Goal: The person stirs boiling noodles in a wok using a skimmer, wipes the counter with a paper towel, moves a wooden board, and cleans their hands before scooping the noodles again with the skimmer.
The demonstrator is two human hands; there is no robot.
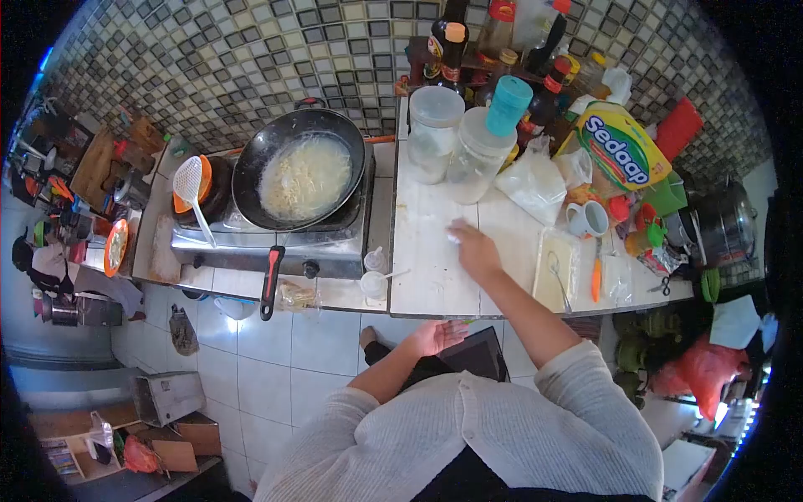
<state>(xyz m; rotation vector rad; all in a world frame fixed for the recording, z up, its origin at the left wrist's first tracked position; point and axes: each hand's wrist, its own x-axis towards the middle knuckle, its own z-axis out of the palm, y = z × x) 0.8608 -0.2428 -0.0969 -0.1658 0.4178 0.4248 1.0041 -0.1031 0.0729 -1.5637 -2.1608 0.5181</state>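
My right hand (477,253) rests on the white tiled counter (422,268), fingers bent down, with a small white bit showing at the fingertips that I cannot make out. Just below the counter's front edge, my left hand (439,336) is held palm up with its fingers stretched out and nothing in it. Behind the right hand stand two clear lidded jars (433,138), one with a turquoise cup (508,105) on top. To its right lies a shallow tray (554,268) with a spoon (559,276) in it.
At left, a black wok (251,180) with noodles in cloudy liquid (305,180) sits on a gas stove (259,247), its handle (272,280) jutting forward. A slotted ladle (194,192) lies beside it. Right of the tray are an orange-handled knife (596,280), a white mug (587,219) and scissors (663,286).
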